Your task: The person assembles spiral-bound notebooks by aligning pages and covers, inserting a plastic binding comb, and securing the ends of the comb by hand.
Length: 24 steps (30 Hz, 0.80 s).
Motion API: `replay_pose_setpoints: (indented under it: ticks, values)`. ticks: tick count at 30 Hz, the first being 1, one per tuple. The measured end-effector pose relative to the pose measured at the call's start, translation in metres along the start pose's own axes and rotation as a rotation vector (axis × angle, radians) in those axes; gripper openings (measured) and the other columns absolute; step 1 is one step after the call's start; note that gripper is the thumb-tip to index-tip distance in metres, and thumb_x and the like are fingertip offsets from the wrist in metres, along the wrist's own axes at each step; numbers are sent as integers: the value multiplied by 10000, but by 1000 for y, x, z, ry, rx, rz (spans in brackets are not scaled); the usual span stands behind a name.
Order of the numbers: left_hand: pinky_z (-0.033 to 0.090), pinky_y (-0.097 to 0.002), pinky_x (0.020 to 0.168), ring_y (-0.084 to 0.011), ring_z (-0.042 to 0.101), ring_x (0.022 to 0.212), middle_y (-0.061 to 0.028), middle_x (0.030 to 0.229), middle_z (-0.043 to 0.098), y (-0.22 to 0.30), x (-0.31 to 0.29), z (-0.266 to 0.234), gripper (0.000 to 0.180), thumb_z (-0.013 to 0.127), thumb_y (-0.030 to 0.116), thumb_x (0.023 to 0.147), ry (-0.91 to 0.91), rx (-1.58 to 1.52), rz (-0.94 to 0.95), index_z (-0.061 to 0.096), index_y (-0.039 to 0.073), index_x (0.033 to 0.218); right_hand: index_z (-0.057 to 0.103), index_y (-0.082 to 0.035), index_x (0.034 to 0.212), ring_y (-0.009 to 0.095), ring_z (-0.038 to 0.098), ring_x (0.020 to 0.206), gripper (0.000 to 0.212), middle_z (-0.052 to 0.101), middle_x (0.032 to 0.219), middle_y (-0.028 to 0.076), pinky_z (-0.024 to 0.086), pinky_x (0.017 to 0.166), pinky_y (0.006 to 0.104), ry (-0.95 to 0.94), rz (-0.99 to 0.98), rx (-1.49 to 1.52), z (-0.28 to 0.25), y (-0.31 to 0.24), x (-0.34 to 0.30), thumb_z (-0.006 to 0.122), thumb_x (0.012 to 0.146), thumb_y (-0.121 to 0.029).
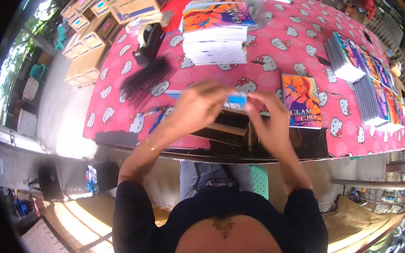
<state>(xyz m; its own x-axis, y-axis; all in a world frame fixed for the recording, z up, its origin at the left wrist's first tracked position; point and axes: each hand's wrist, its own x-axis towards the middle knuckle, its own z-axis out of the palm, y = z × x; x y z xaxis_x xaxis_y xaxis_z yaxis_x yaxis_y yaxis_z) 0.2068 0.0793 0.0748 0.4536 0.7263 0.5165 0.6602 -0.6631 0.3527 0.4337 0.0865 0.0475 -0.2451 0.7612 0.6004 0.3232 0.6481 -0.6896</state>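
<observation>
dark shirt (237,200), hands (198,103) (270,118) inward at blue item (236,100)

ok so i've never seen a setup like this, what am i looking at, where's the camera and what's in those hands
There's no machine here, just a person's bare left hand and right hand. The picture comes from a wide fisheye camera worn on the head, looking down, so straight edges bend near the rim. Both hands hold a blue item; it's too blurred and covered to name surely. On the pink cloth lie a notebook stack straight ahead, a tape dispenser and black bundle to the left, and a single notebook and more stacks to the right.
</observation>
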Motion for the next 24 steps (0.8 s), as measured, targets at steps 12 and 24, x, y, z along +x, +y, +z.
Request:
replay_pose_setpoints:
  ticks: [12, 24]
  values:
    - [535, -370, 891, -318, 702, 1021, -181, 1137, 713, -60, 131, -36, 316, 722, 218, 914, 305, 40, 4, 714, 59, 1187, 502, 33, 1351, 141, 669, 971, 500, 693, 1117, 101, 549, 867, 293, 313, 454, 406, -140, 90, -14, 729, 939, -135]
    - [505, -446, 1004, -390, 607, 1214, -236, 1296, 636, -158, 107, -8, 484, 666, 351, 947, 145, 610, 97, 604, 35, 1308, 654, 7, 1289, 296, 670, 861, 540, 677, 943, 200, 513, 798, 397, 16, 585, -532, -160, 216, -56, 774, 867, -308]
